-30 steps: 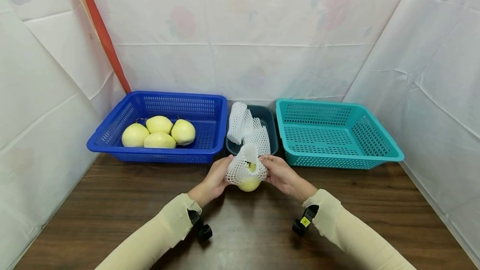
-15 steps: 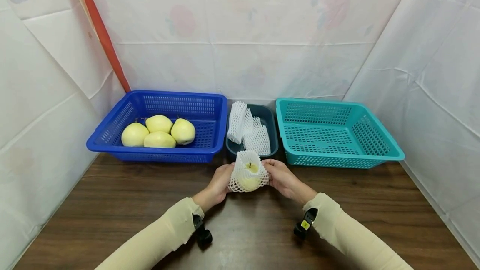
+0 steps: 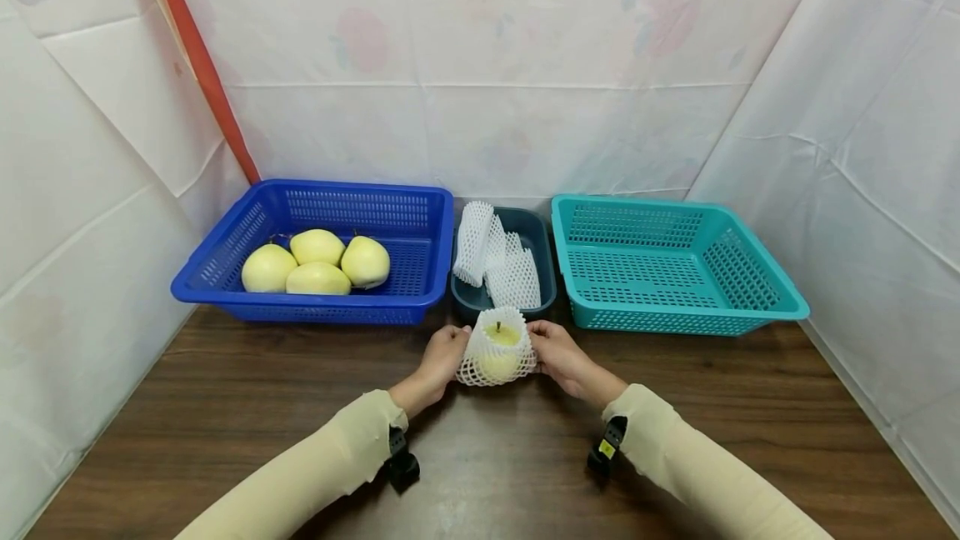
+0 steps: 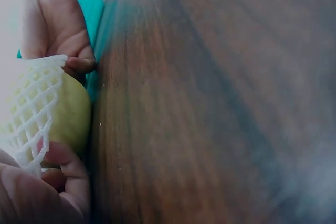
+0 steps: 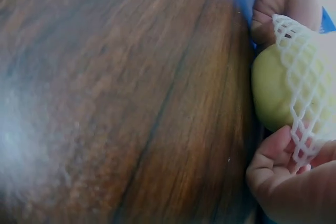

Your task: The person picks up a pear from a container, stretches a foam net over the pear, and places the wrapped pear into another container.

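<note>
One left hand, one right hand, apart, both pinching edges of white foam net, pale yellow fruit partly inside, stem up, dark tray of other nets just behind, flanked by blue basket with four fruits and turquoise basket, white cloth beyond.

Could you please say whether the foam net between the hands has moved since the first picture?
Yes: the foam net has moved down the head view, overlapping less of the dark tray.
</note>
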`<state>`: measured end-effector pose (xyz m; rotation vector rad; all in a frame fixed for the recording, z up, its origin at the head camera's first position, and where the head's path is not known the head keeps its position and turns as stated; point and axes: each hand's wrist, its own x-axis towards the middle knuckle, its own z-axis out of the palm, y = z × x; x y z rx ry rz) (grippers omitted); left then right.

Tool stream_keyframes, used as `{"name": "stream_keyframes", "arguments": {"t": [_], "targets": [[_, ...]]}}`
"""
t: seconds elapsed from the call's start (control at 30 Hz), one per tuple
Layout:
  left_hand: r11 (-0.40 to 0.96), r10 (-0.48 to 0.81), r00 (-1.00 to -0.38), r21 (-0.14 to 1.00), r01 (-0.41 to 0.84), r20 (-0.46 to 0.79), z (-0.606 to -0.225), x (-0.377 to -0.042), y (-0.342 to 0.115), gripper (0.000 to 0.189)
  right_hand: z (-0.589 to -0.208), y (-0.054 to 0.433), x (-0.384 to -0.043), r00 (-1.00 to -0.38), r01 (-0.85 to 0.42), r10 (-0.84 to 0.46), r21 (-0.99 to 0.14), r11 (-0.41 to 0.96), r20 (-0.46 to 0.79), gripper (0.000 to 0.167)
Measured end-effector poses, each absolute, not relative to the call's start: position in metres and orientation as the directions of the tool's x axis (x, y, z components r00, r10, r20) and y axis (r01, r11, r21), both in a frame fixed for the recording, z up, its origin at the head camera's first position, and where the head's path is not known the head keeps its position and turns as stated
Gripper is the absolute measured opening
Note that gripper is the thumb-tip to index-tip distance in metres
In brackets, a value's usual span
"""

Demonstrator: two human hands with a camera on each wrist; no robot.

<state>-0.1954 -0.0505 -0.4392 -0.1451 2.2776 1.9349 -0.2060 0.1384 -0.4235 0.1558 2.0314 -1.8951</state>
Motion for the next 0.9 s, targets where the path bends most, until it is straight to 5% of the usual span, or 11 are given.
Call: {"name": "stream_keyframes", "arguments": {"t": [0.17,0.4,0.63,0.9], "targets": [[0.388,-0.018,-0.994,0.916,-0.104,-0.105,-0.435,-0.198,-0.049,0.025,-0.423,0.132,-0.205,-0.953,0.259,-0.090,-0.933,0.250,-0.289,0.019],[0.260,0.068,-0.981,0.952,-0.159,-0.182,-0.430,-0.198,-0.044,0.024,-0.419,0.127,-0.204,-0.946,0.278,-0.075,-0.910,0.309,-0.314,0.022],[0.405,0.066,-0.995,0.914,-0.040,-0.072,-0.428,-0.191,-0.040,0.021,-0.410,0.131,-0.200,-0.934,0.306,-0.113,-0.922,0.239,-0.339,0.024],[0.132,0.079,-0.981,0.977,-0.166,-0.178,-0.424,-0.187,-0.038,0.024,-0.393,0.131,-0.197,-0.929,0.301,-0.105,-0.888,0.347,-0.356,0.023]]}}
